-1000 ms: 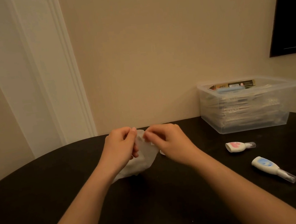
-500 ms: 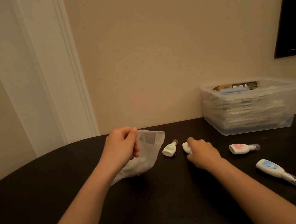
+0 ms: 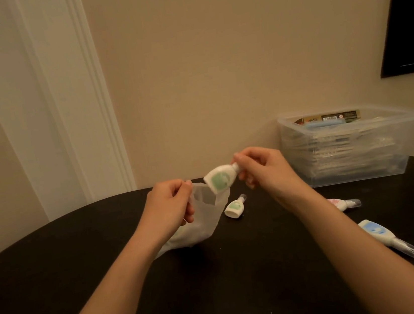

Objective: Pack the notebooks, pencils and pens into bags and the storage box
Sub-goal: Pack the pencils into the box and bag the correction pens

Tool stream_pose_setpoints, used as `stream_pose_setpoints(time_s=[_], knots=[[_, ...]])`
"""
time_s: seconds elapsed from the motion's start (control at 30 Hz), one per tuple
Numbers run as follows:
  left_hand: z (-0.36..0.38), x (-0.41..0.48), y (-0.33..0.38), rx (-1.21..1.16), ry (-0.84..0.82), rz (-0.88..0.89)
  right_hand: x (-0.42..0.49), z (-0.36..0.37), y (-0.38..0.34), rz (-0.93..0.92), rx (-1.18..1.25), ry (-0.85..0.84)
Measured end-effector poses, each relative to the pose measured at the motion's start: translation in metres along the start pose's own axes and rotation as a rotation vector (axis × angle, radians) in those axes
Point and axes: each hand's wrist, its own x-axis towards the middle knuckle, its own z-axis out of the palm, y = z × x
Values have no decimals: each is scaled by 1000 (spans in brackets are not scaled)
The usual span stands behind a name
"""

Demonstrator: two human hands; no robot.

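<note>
4 small white plastic pens: 2 green-labelled, the upper green pen (image 3: 221, 180) at frame centre and the lower green pen (image 3: 234, 207) just beneath it; 1 pink-labelled pen (image 3: 339, 204) at right; 1 blue-labelled pen (image 3: 376, 233) at lower right. 1 translucent white plastic bag (image 3: 206, 217), centre. 1 clear plastic storage box (image 3: 346, 162), right.

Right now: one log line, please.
left hand holds bag | right hand pinches green pen at bag mouth | storage box holds items
</note>
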Motion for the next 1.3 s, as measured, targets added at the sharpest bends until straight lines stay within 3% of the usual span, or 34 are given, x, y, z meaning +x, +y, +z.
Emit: stream_pose_setpoints(time_s=[0.27, 0.4, 0.53, 0.6, 0.73, 0.9, 1.03, 1.3], knots=[[-3, 2, 0, -7, -4, 15, -8, 39, 0, -94, -477, -33], [-13, 4, 0, -62, 88, -13, -5, 54, -5, -26, -391, -206], [-23, 8, -5, -98, 150, -58, 18, 47, 8, 5, -263, 38], [-25, 10, -7, -119, 162, -78, 32, 39, 33, 98, -411, 93], [-30, 15, -11, -167, 210, -115, 52, 27, 90, 403, -806, -84], [-40, 17, -10, -219, 216, -145, 64, 31, 104, 610, -960, -153], [-37, 15, -7, -193, 158, -134, 68, 31, 104, 623, -824, -184], [-30, 10, 2, -117, 68, -101, 42, 17, 87, 492, -452, 68]])
